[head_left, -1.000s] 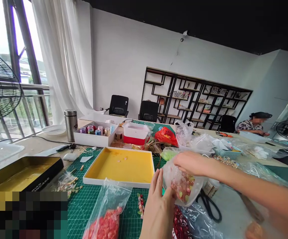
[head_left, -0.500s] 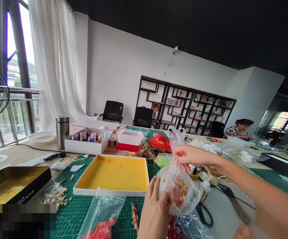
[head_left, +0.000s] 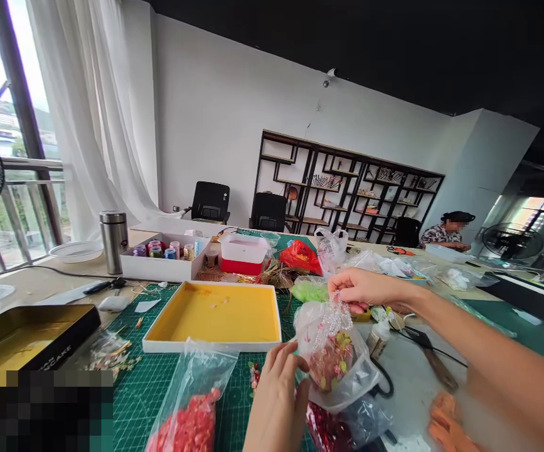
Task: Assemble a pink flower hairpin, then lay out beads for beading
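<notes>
Hands are apart from each other, both at the bag [head_left: 363,386], which sits right of the yellow tray [head_left: 210,317]. Right hand [head_left: 364,289] has fingertips pinched on the clear bead strands [head_left: 335,319], holding them up above the bag's mouth; they hang down toward the pinkish beads and green leaf bits inside. Left hand [head_left: 275,392] is at the bag's left side, thumb and fingers apart; can't tell if it actually grips the edge. Red pack [head_left: 327,432] is just below the bag, partly behind my left hand. Small bead sprig [head_left: 254,375] lies on the green mat [head_left: 130,395], just left of that hand. Coral bag [head_left: 189,419] is further left, in front of the tray. White bottle [head_left: 378,339] stands just right of the bag, wood-handled tool [head_left: 438,367] beyond it. Spool box [head_left: 159,270] and flask [head_left: 114,245] are behind the tray, to the left. Co-worker [head_left: 443,235] seated far right.
</notes>
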The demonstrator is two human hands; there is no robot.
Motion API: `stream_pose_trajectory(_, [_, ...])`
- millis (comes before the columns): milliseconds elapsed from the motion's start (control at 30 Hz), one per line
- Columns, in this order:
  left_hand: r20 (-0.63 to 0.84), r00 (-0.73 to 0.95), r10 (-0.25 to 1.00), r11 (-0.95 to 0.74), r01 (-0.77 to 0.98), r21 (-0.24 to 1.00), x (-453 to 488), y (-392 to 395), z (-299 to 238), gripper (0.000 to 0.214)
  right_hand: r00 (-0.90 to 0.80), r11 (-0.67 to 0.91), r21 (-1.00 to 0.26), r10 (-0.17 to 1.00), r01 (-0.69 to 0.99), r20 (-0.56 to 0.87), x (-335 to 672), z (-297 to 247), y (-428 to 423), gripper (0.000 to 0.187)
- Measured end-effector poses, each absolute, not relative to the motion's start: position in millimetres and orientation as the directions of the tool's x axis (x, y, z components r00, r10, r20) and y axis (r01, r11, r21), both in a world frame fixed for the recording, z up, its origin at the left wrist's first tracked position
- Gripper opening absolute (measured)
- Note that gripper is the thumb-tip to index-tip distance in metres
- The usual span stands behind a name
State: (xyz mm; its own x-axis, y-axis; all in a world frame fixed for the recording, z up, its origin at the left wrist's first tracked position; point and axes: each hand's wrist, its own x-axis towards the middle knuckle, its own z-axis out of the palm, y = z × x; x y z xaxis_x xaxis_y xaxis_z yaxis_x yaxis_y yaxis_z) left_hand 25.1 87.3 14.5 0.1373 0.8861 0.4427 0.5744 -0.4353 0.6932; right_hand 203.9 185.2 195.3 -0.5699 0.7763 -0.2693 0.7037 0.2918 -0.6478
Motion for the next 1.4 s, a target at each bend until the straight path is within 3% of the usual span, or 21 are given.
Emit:
stream_pose_trajectory(167, [0.321, -0.003, 0.947, -0.285, 0.452, 0.845, 25.4, 85.5, 38.3, 0.022, -0.581, 0.288, -0.631, 0.748, 0.721, -0.322, 199.8, 186.8, 179.7, 0.01])
stream_pose_trajectory(233, [0.362, 0.017, 0.932, -0.329, 0.458, 0.826, 32.0, 91.7, 49.5, 0.031, -0.593, 0.302, -0.617, 0.729, 0.727, -0.342, 197.4, 184.4, 178.8, 0.011])
stream_pose_trajectory(333, [0.393, 0.097, 0.914, -0.388, 0.492, 0.779, 41.3, 103.7, 63.5, 0.014, -0.608, 0.328, -0.601, 0.714, 0.729, -0.347, 194.6, 183.4, 176.7, 0.012])
stream_pose_trajectory(467, [0.349, 0.096, 0.932, -0.353, 0.455, 0.818, 44.4, 115.7, 68.0, 0.02, -0.611, 0.351, -0.603, 0.734, 0.716, -0.298, 194.7, 187.4, 173.1, 0.012])
stream_pose_trajectory(733, [0.193, 0.127, 0.973, -0.207, 0.112, 0.972, 31.6, 127.3, 44.0, 0.03, -0.6, 0.35, -0.625, 0.762, 0.698, -0.244, 202.8, 193.7, 168.0, 0.029])
stream_pose_trajectory(933, [0.046, 0.179, 0.983, -0.035, -0.063, 0.997, 12.2, 113.7, 24.9, 0.037, -0.572, 0.348, -0.592, 0.784, 0.727, -0.241, 200.9, 192.6, 163.3, 0.026])
stream_pose_trajectory(1167, [-0.183, 0.318, 0.93, 0.235, -0.131, 0.963, -4.2, 52.9, 2.7, 0.046, -0.55, 0.392, -0.488, 0.802, 0.78, -0.233, 187.3, 184.8, 159.8, 0.019])
stream_pose_trajectory(1300, [-0.328, 0.444, 0.834, 0.485, -0.305, 0.82, -18.1, 17.4, -29.4, 0.053, -0.544, 0.487, -0.278, 0.818, 0.828, -0.185, 189.7, 171.1, 151.9, 0.016])
stream_pose_trajectory(1400, [-0.339, 0.464, 0.818, 0.519, -0.343, 0.783, -28.6, -2.5, -56.0, 0.063, -0.535, 0.512, -0.166, 0.829, 0.843, -0.162, 197.2, 159.1, 147.8, 0.017])
